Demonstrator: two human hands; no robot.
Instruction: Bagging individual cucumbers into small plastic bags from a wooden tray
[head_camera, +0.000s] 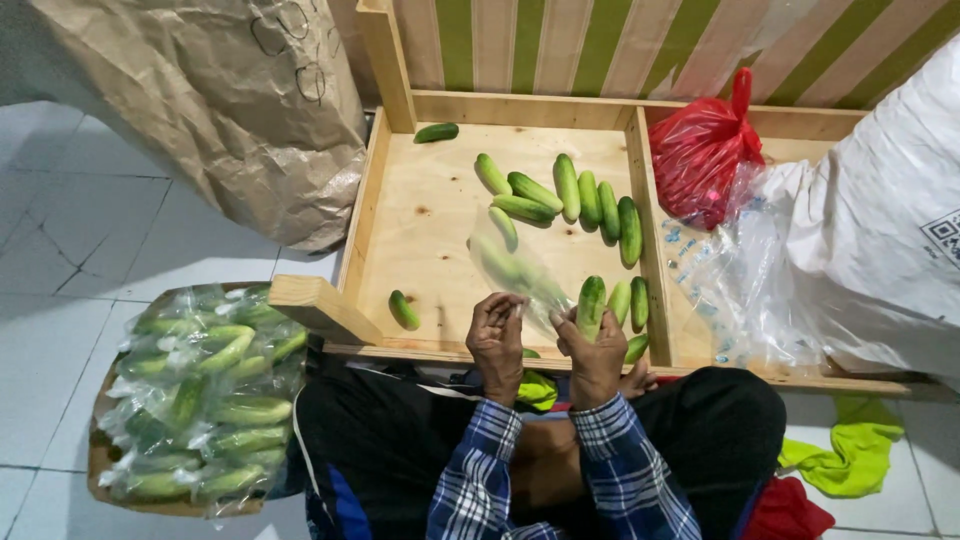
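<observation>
Cucumbers: six (570, 195) clustered mid-tray, two loose, one (591, 306) in right hand (597, 360).

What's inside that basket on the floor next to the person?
The basket is piled with clear plastic bags of green cucumbers, heaped above its rim. The bags cover nearly everything, so the basket's bottom and anything lying underneath the pile cannot be seen.

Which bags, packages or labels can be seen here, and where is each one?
Clear bag: between both hands, holds cucumbers.
Bagged cucumbers: pile at left, clear wrap.
Red bag: tied, right compartment.
White sack: right, with a square black code label.
Brown paper sack: crumpled, upper left.
</observation>
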